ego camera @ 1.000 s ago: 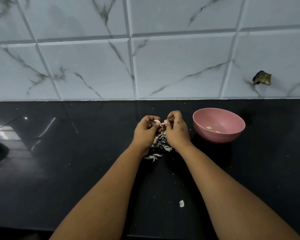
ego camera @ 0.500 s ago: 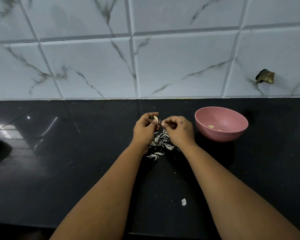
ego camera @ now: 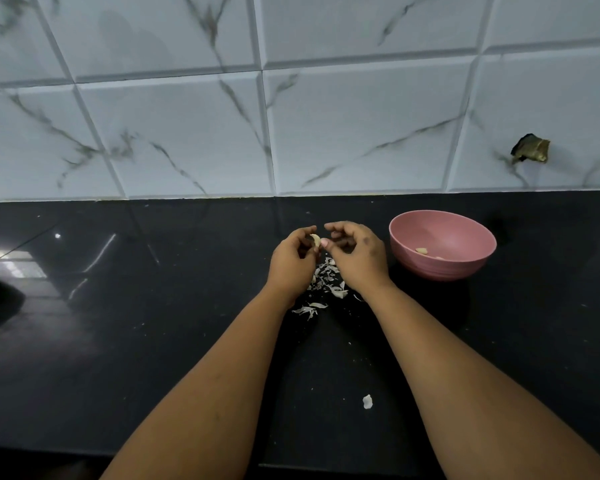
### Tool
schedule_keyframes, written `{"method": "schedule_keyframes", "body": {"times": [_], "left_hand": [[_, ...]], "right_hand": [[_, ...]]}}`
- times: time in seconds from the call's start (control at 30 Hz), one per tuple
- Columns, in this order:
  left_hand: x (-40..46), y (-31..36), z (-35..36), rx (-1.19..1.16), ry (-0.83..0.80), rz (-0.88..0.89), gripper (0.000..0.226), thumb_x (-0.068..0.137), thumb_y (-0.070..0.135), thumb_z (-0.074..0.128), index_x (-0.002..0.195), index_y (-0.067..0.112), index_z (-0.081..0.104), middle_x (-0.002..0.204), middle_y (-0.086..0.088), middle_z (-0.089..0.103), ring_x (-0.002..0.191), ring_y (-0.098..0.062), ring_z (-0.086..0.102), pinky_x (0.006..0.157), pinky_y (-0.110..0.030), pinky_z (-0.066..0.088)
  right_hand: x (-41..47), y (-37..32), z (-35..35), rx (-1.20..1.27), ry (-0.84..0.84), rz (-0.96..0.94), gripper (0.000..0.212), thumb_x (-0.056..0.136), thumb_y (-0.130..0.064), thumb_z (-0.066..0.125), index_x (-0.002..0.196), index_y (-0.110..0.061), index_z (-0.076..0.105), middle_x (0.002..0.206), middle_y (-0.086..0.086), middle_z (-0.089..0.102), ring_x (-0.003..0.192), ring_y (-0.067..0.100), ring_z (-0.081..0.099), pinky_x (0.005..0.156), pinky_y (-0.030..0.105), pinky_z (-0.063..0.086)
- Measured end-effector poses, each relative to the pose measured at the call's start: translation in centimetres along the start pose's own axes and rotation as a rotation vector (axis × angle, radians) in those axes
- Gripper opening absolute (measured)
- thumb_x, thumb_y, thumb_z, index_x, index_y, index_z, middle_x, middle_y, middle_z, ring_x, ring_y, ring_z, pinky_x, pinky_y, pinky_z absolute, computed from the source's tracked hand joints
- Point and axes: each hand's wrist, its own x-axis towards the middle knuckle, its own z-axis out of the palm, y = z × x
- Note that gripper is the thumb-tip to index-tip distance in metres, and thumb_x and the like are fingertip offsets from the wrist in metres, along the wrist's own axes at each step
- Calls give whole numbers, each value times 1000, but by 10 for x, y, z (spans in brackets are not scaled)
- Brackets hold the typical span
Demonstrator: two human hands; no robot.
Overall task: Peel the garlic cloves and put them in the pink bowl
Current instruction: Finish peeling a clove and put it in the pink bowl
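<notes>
The white marbled tile wall (ego camera: 187,133) fills the upper half of the view, and below it runs the dark glossy tabletop (ego camera: 118,341), its back edge meeting the tiles. Two bare forearms reach from the near edge toward the middle of the back edge. The pink bowl (ego camera: 465,268) stands upright just right of the hands, near the back edge, with at least one pale peeled clove (ego camera: 421,251) lying inside and perhaps a second beside it — so some of the task is done, though how many cloves remain cannot be told, since no unpeeled stock shows. Between and beneath the hands lies a pile of papery skins (ego camera: 328,282), a sign of several cloves already stripped; one stray white scrap (ego camera: 367,401) sits well apart, toward the near edge. The left hand (ego camera: 293,259) has its grip pinched on the garlic clove (ego camera: 315,240), thumb and fingertips curled around its lower end. The right hand (ego camera: 357,254) hovers just beside it with fingers curled, one fingertip at the clove's side; whether it pinches a shred of skin is too small to tell. The clove is held above the skins, its long axis roughly upright, curved tip pointing toward the back edge — it looks mostly bare, likely close to ready for the bowl.
</notes>
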Motion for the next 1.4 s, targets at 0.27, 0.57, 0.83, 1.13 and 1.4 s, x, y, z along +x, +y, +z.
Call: {"method": "schedule_keyframes", "body": {"times": [0.27,0.57,0.83,1.13,1.4], "left_hand": [[-5,5,2,116,-20,65,24,90,16,68,114,14,67,94,4,71,84,-6,67,76,-17,54],[-4,3,0,82,48,16,6,88,19,73,89,13,75,74,3,72,62,0,62,62,-16,50],[-2,7,-3,-141,-33,-32,7,91,11,68,88,6,72,72,3,69,60,4,60,61,-15,47],[-4,5,-1,-128,-17,-78,12,93,20,67,87,10,70,71,4,68,63,-1,60,65,-22,49],[-3,8,-2,85,53,-71,18,95,24,58,85,14,69,79,-4,70,67,-13,58,67,-38,51]], "right_hand": [[0,1,1,26,-26,64,6,86,-14,70,91,-17,72,78,-6,69,71,3,64,63,8,47],[2,3,0,190,-22,153,9,83,-14,73,82,-23,70,75,0,73,76,16,71,77,35,59],[-1,-9,-7,702,-83,445,8,88,-2,65,85,-9,68,77,7,69,70,12,63,72,23,53],[1,-10,-13,874,-173,539,14,90,-1,61,99,-6,70,89,5,70,77,9,65,74,17,53],[3,-8,-10,845,-174,533,19,93,0,57,108,-3,68,87,6,69,72,7,61,73,16,53]]}}
